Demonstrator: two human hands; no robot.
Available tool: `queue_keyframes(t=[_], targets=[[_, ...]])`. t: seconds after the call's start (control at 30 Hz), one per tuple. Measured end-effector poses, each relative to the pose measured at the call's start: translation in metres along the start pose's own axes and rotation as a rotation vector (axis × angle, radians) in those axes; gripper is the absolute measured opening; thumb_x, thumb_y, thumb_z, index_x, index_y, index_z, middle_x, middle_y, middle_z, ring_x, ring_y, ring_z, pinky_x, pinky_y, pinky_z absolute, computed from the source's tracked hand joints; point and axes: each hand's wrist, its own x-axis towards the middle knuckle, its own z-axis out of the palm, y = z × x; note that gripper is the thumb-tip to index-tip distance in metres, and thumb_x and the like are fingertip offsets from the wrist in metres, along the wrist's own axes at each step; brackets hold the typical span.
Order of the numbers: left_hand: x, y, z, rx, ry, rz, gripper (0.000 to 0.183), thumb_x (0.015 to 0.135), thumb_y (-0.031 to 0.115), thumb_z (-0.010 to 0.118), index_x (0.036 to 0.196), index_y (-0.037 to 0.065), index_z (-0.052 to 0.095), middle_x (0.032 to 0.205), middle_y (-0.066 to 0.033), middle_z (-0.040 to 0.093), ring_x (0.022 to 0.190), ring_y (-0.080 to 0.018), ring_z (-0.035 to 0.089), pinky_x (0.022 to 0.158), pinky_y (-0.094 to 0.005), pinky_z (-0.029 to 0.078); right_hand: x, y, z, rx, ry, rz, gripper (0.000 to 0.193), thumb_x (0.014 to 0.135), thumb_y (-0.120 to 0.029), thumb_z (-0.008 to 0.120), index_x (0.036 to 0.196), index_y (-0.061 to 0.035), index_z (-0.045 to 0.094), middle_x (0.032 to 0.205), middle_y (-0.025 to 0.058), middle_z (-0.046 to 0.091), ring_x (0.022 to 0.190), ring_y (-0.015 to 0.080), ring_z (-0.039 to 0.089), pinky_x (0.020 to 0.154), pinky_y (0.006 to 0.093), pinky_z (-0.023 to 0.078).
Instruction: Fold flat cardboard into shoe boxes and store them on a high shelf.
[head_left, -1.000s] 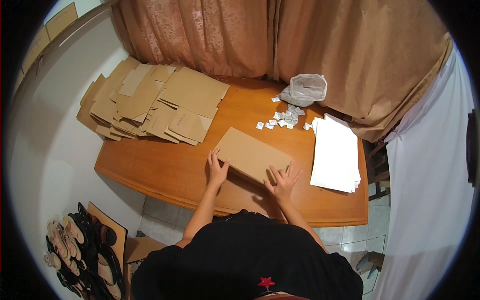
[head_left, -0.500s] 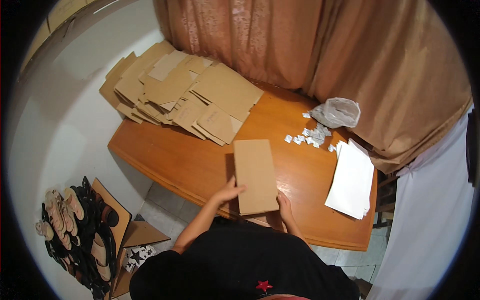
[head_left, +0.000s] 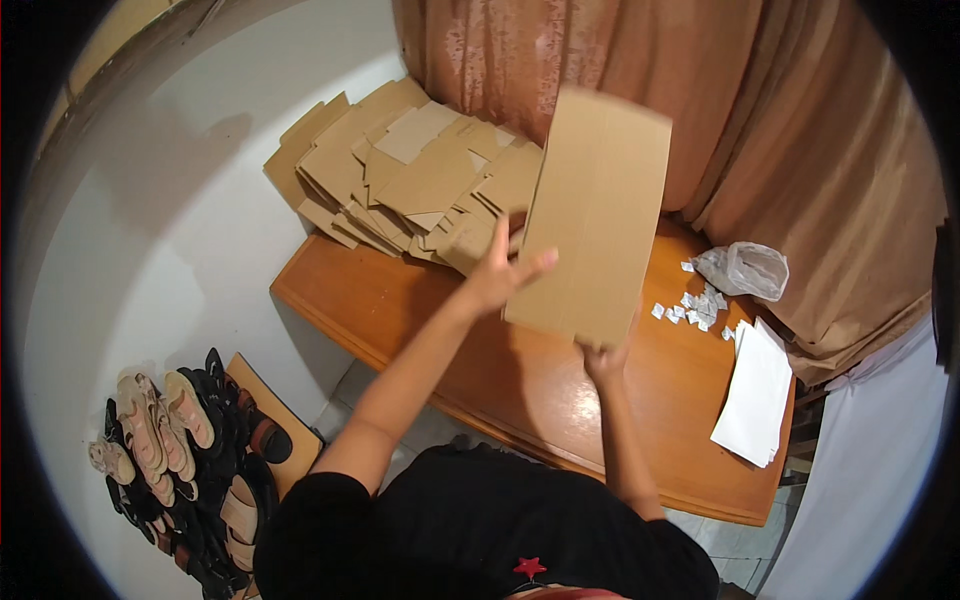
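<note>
A plain brown cardboard box is held up over the table, tilted, its top end reaching in front of the curtain. My left hand holds its left edge, with the thumb on the broad face and the fingers partly hidden behind. At the lower right corner, my right hand grips the bottom edge; most of its fingers are hidden by the box. Behind my left hand lies a pile of flattened cardboard boxes, partly covered by the held box.
On the wooden table, a clear plastic bag stands by small white packets. White paper sheets lie at the right. Sandals and shoes are heaped at lower left. A brown curtain hangs behind the table.
Both hands have raised the box from low over the table's near edge, up and away toward the curtain. It now tilts more. The view has shifted somewhat.
</note>
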Motion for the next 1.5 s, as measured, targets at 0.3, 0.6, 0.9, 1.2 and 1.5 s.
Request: queue_keyframes(t=[0.3, 0.6, 0.9, 1.2, 1.5], targets=[[0.115, 0.163, -0.121, 0.454, 0.099, 1.032, 0.067, 0.074, 0.028, 0.069, 0.129, 0.005, 0.037, 0.131, -0.0115, 0.041, 0.124, -0.0255, 0.037, 0.102, -0.0370, 0.029, 0.290, -0.104, 0.117, 0.534, 0.131, -0.505, 0.046, 0.088, -0.029, 0.058, 0.119, 0.0011, 0.040, 0.100, 0.0059, 0.054, 0.091, 0.0149, 0.051, 0.081, 0.0295, 0.042], [0.181, 0.294, -0.205, 0.838, 0.669, 1.168, 0.079, 0.067, 0.015, 0.077, 0.133, 0.004, 0.035, 0.125, -0.0174, 0.044, 0.115, -0.0283, 0.045, 0.095, -0.0377, 0.039, 0.459, -0.245, 0.218, 0.561, 0.010, -0.787, 0.050, 0.090, -0.022, 0.051, 0.131, -0.0049, 0.027, 0.116, 0.0134, 0.049, 0.104, 0.0186, 0.048, 0.084, 0.0323, 0.042], [0.207, 0.321, -0.224, 1.116, 0.895, 1.329, 0.063, 0.075, 0.019, 0.065, 0.129, 0.001, 0.038, 0.128, -0.0269, 0.040, 0.118, -0.0380, 0.042, 0.098, -0.0396, 0.037, 0.552, -0.267, 0.298, 0.441, 0.442, -0.621, 0.040, 0.090, -0.026, 0.050, 0.121, -0.0038, 0.040, 0.112, 0.0190, 0.051, 0.104, 0.0272, 0.049, 0.088, 0.0350, 0.039], [0.206, 0.334, -0.226, 1.735, 0.919, 1.063, 0.072, 0.075, 0.024, 0.062, 0.132, -0.004, 0.029, 0.130, -0.0300, 0.034, 0.126, -0.0376, 0.030, 0.105, -0.0405, 0.028, 0.576, -0.270, 0.335, 0.392, 0.223, -0.478, 0.041, 0.088, -0.023, 0.044, 0.127, -0.0093, 0.041, 0.114, 0.0196, 0.050, 0.108, 0.0292, 0.048, 0.091, 0.0367, 0.039], [0.190, 0.350, -0.222, 2.135, 0.990, 0.552, 0.063, 0.077, 0.035, 0.056, 0.127, 0.000, 0.042, 0.137, -0.0165, 0.033, 0.132, -0.0312, 0.021, 0.104, -0.0605, 0.007, 0.613, -0.258, 0.348, 0.072, -0.291, -0.451, 0.040, 0.083, -0.017, 0.044, 0.119, -0.0021, 0.051, 0.106, 0.0204, 0.058, 0.094, 0.0269, 0.056, 0.080, 0.0358, 0.044]])
